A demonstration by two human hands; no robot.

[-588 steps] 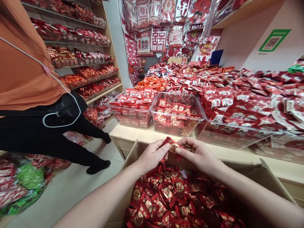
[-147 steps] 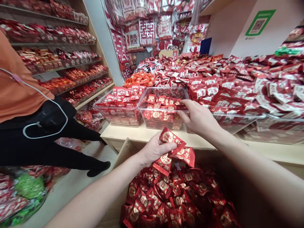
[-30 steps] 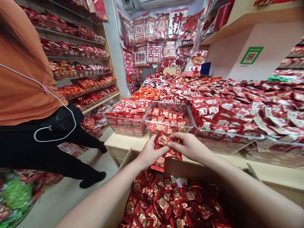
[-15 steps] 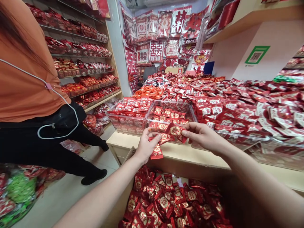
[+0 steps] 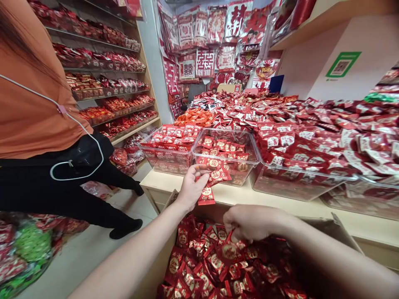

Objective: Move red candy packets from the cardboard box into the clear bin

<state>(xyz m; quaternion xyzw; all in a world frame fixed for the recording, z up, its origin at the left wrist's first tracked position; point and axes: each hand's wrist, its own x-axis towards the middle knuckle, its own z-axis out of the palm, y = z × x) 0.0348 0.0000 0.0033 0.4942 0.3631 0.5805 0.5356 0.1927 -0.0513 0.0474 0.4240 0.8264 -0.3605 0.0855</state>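
Note:
My left hand (image 5: 193, 187) pinches red candy packets (image 5: 218, 176) with gold lettering, in front of a clear plastic bin (image 5: 240, 178). One packet (image 5: 206, 196) hangs below its thumb. Lower down, my right hand (image 5: 240, 224) is inside a cardboard box (image 5: 327, 228), its fingers closed on a red packet (image 5: 230, 250) at the top of the pile. Many similar red packets (image 5: 215, 261) fill the box. Inside the bin, red packets (image 5: 222, 145) lie in rows.
More clear bins (image 5: 165, 160) of red packets line the wooden counter (image 5: 280, 199). At the left stands a person in an orange top (image 5: 37, 112), before stocked shelves (image 5: 106, 70). Bagged goods (image 5: 31, 245) lie on the floor.
My right hand has moved down from beside the left hand into the box. The packet it held up there is no longer between its raised fingers. My left hand has barely moved.

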